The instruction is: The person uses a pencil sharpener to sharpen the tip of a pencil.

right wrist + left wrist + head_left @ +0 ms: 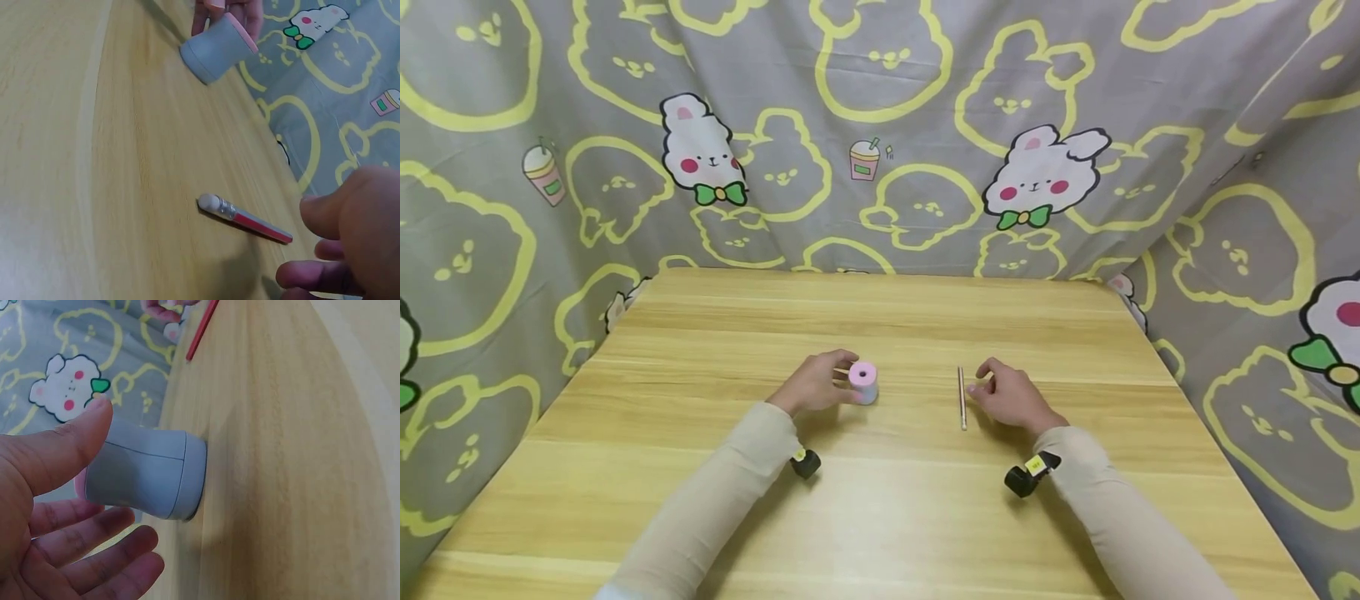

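A small grey-blue pencil sharpener [865, 392] with a pink top and a round hole in it stands upright on the table. My left hand [815, 383] is around its left side, thumb in front and fingers behind. In the left wrist view, those fingers [103, 556] are spread and fairly straight; whether they touch the sharpener I cannot tell. To the right lies a red-striped pencil [962, 400], its white eraser [209, 202] towards me. My right hand [1011, 396] is just right of the pencil, thumb and fingers apart with nothing between them.
The wooden table [865, 517] reaches back to a grey curtain [917, 92] with yellow outlines and white rabbit faces, which also hangs at both sides. Each wrist wears a small black camera [806, 463] on a strap.
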Available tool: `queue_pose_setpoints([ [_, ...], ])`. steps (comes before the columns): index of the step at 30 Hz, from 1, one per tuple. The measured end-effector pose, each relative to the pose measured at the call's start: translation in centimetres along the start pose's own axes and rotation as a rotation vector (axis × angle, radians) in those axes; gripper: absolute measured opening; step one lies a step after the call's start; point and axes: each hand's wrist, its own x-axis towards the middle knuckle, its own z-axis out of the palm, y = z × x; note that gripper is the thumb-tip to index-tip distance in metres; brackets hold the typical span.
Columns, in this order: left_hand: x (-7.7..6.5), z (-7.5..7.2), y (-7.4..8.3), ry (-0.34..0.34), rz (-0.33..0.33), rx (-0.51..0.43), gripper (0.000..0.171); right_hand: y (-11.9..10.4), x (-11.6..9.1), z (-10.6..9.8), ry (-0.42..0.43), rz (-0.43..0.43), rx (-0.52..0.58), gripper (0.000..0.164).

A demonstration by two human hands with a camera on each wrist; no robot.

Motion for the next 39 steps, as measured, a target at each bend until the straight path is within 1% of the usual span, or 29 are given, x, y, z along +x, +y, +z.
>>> queue_pose_setpoints([
  [4, 0.2, 0.3, 0.1, -0.004, -0.003, 0.041, 0.059, -0.2, 0.4, 0.6, -0.046, 0.018, -0.025, 0.033],
  [7, 0.5, 0.4, 0.3, -0.006, -0.004, 0.068, 0.052, -0.4, 0.7, 0.8, -0.063, 0.021, -0.056, 0.029],
  [11, 1.0, 0.4, 0.5, 0.006, 0.01, 0.106, 0.05, -0.9, 0.9, 0.6, -0.059, 0.014, -0.103, 0.028],
  [16, 1.2, 0.6, 0.5, 0.018, -0.008, 0.15, 0.053, -1.4, 0.8, 0.8, -0.087, 0.018, -0.137, 0.033],
  [18, 1.2, 0.6, 0.4, 0.024, -0.018, 0.155, 0.053, -1.5, 0.8, 1.0, -0.095, 0.025, -0.147, 0.036],
  [22, 1.3, 0.8, 0.4, 0.034, -0.008, 0.158, 0.051, -1.4, 0.7, 1.2, -0.092, 0.046, -0.159, 0.039],
  [25, 1.4, 0.9, 0.4, 0.038, -0.005, 0.146, 0.048, -1.4, 0.7, 1.3, -0.096, 0.044, -0.166, 0.036],
  [30, 1.5, 0.9, 0.4, 0.038, -0.023, 0.128, 0.046, -1.2, 0.6, 1.4, -0.106, 0.064, -0.164, 0.029],
  [39, 1.5, 1.0, 0.3, 0.042, -0.014, 0.134, 0.046, -1.0, 0.5, 1.0, -0.092, 0.058, -0.177, 0.029],
])
